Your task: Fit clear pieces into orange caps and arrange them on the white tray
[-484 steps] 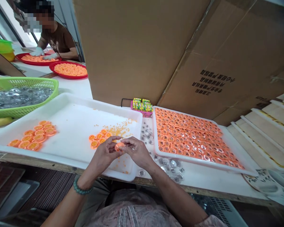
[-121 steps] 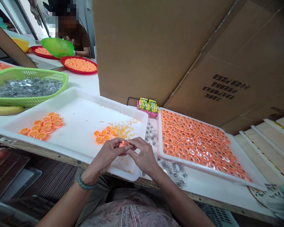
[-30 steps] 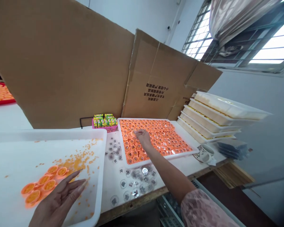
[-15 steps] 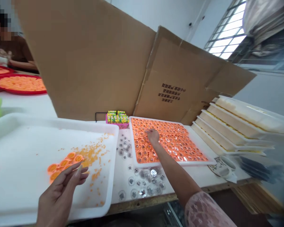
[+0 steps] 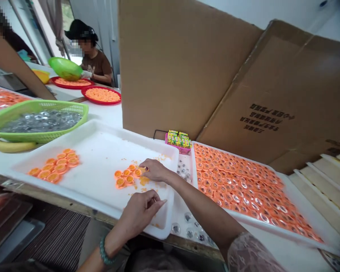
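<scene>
The person's right hand (image 5: 154, 170) reached into the white tray (image 5: 102, 147), fingers drawn narrow, tips touching the right edge of a small cluster of orange caps (image 5: 124, 176). Whether they gripped a cap could not be told. The left hand (image 5: 140, 211) hovered over the tray's near rim, fingers loosely curled, its contents hidden. A second tray (image 5: 193, 166), to the right, was packed with orange caps.

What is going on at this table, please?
A person's right hand reaches a small cluster of orange cups in a white tray. The left hand hovers open over its near edge. A full tray of cups lies to the right; a co-worker sits behind.
</scene>
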A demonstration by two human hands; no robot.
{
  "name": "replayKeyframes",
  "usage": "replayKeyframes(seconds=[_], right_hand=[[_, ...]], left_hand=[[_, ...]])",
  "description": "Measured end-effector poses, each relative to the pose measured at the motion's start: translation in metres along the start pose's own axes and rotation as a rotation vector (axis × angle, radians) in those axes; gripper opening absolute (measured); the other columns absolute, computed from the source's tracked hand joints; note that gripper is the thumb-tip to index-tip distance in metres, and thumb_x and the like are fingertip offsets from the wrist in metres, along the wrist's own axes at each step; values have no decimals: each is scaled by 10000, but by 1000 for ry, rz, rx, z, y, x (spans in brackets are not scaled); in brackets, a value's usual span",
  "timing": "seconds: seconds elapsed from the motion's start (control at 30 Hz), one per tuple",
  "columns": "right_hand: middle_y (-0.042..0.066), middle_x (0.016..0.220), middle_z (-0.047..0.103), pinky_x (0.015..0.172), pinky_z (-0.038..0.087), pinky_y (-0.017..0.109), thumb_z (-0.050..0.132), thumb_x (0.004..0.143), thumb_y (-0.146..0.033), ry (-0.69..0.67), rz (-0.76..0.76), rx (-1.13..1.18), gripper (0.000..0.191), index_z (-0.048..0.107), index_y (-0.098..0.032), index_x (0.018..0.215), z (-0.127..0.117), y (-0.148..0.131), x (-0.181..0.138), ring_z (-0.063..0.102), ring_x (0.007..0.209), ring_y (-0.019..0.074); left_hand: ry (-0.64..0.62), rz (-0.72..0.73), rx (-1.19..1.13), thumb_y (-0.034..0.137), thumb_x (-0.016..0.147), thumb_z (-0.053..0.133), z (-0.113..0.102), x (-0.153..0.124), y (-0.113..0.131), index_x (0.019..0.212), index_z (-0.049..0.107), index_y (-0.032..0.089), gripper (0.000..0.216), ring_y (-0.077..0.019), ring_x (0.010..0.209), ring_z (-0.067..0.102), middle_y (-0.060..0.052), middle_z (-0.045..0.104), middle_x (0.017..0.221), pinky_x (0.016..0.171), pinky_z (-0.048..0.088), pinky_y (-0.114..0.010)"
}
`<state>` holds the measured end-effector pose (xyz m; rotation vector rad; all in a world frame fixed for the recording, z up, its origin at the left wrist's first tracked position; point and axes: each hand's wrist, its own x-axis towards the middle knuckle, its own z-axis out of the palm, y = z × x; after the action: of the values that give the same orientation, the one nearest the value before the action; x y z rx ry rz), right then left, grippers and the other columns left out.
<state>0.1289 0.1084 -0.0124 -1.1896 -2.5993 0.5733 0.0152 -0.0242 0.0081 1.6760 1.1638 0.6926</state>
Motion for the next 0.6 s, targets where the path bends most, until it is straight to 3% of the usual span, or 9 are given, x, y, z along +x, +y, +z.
replayKeyframes(seconds=[0.17, 0.4, 0.5, 0.6], right_hand=[[66, 969, 621, 721, 410, 250, 571, 712, -128, -106, -33, -86, 243, 645, -163, 940, 17, -8, 17, 573, 838, 172], [59, 869, 616, 685, 394, 265, 562, 711, -174, -71, 21, -154, 199, 616, -155, 902, 20, -6, 13, 560, 776, 181], [45, 863, 610, 692, 393, 253, 560, 718, -161, -27, 3, -144, 180, 618, -165, 888, 4, -8, 1, 549, 774, 163], [39, 893, 602, 703, 401, 241, 569, 726, -154, 27, -39, -75, 203, 618, -166, 922, -19, -12, -19, 537, 774, 140]], left_hand=[[-11, 9, -54, 443, 830, 490, -5, 0, -1, 716, 569, 186, 292, -137, 527, 496, 16, 567, 556, 516, 335, -241], [71, -16, -163, 380, 825, 481, -6, 2, -6, 694, 576, 193, 248, -148, 556, 513, 17, 548, 577, 538, 371, -253], [223, -55, -222, 352, 825, 471, -6, 3, -11, 749, 563, 204, 190, -155, 563, 524, 22, 539, 598, 547, 394, -261], [480, -123, -288, 381, 833, 471, -6, 5, -16, 932, 541, 209, 210, -167, 636, 547, -8, 581, 731, 611, 441, -281]])
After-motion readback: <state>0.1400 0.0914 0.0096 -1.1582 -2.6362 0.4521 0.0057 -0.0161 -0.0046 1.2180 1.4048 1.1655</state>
